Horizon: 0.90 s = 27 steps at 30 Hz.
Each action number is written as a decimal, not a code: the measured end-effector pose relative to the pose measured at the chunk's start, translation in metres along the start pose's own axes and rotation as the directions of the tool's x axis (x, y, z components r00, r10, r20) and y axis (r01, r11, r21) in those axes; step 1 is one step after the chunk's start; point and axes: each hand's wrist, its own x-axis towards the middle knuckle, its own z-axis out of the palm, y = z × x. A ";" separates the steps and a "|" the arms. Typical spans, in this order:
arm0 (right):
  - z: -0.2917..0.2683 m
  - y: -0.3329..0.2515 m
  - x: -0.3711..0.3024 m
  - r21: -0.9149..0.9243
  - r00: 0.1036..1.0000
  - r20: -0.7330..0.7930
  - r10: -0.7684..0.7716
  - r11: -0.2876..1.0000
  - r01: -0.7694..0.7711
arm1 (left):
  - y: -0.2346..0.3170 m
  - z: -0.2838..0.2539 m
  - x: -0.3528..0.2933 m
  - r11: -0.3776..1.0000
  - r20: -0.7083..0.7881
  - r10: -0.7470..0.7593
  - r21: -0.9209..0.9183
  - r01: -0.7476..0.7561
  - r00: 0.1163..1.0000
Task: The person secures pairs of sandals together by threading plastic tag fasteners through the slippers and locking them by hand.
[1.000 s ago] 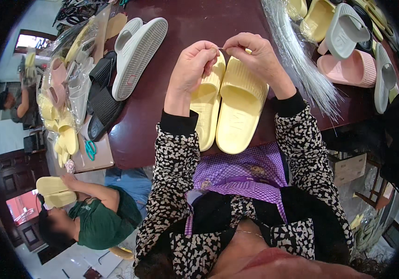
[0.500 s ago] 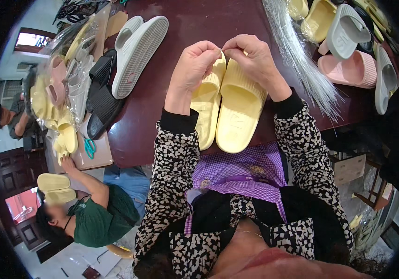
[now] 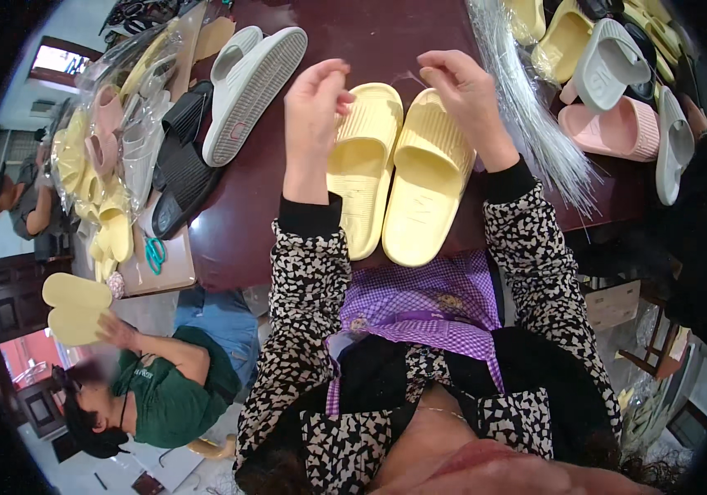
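A pair of pale yellow slide slippers (image 3: 424,191) lies side by side on the dark red table, open heels toward me. My left hand (image 3: 312,111) is raised beside the far end of the left slipper, its fingers curled in and closed. Above the far end of the right slipper is my right hand (image 3: 467,95), thumb and fingers pinched together. A faint thin clear strand seems to show by the right fingertips; what either hand pinches is too small to make out.
To the right lies a bundle of clear plastic strands (image 3: 527,107), with grey, pink (image 3: 613,130) and yellow slippers beyond. At left are a white pair (image 3: 254,99), a black pair (image 3: 184,165), bagged slippers and teal scissors (image 3: 155,255). A co-worker (image 3: 180,379) holds a yellow pair.
My hands have moved apart from their meeting point over the slippers' far ends, left hand leftward, right hand slightly right. The co-worker's hand has moved from the table to the yellow pair.
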 end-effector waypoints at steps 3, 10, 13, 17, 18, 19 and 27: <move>-0.012 -0.003 0.001 0.044 0.997 -0.045 0.070 0.997 -0.068 | -0.006 -0.034 -0.004 0.998 -0.210 0.059 0.038 -0.052 0.976; -0.011 -0.088 -0.056 -0.237 0.803 0.596 -0.006 0.954 0.183 | -0.040 -0.068 -0.017 0.974 -0.320 0.005 0.214 0.067 0.948; 0.006 -0.097 -0.062 -0.339 0.838 0.543 0.043 0.925 0.172 | -0.046 -0.066 -0.017 0.977 -0.261 -0.022 0.199 0.076 0.965; 0.021 -0.089 -0.058 -0.512 0.880 0.466 0.092 0.839 0.184 | -0.052 -0.060 -0.016 0.975 -0.189 -0.058 0.201 0.097 0.980; 0.024 -0.084 -0.058 -0.522 0.890 0.450 0.075 0.831 0.194 | -0.052 -0.059 -0.015 0.972 -0.181 -0.058 0.214 0.097 0.982; 0.027 -0.080 -0.058 -0.527 0.897 0.439 0.058 0.825 0.204 | -0.053 -0.060 -0.014 0.973 -0.178 -0.059 0.209 0.097 0.982; 0.024 -0.060 -0.044 -0.626 0.802 0.441 0.402 0.778 -0.046 | -0.051 -0.060 -0.018 0.976 -0.163 -0.140 0.146 0.164 0.977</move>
